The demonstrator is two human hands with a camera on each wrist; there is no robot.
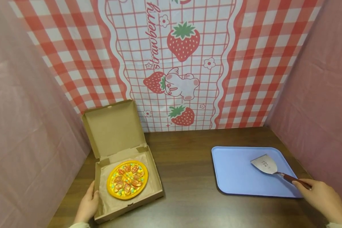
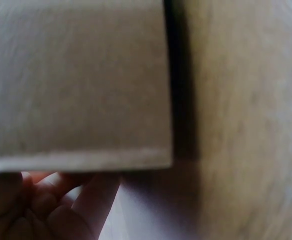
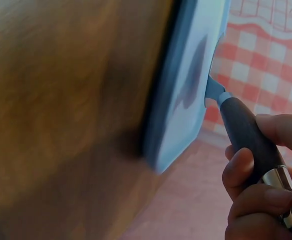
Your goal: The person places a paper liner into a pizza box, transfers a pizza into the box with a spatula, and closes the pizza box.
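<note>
An open cardboard pizza box (image 1: pixel 125 205) sits at the left of the table. On the paper lining inside it lies a round toy pizza (image 1: pixel 127 180) with a yellow crust. My left hand (image 1: pixel 88 201) holds the box's left side wall; in the left wrist view its curled fingers (image 2: pixel 61 205) show past the box edge, partly hidden. On the right, my right hand (image 1: pixel 320 196) grips the dark handle of a pizza spatula (image 1: pixel 265 164) with a wide metal blade. The blade is over a light blue tray (image 1: pixel 231 177), its shadow on the tray in the right wrist view.
The box lid (image 1: pixel 115 129) stands upright near the back wall. A strawberry-patterned cloth (image 1: pixel 182 79) hangs behind the brown wooden table (image 1: pixel 182 177). Pink cloth sides (image 1: pixel 313 101) close in the space at left and right.
</note>
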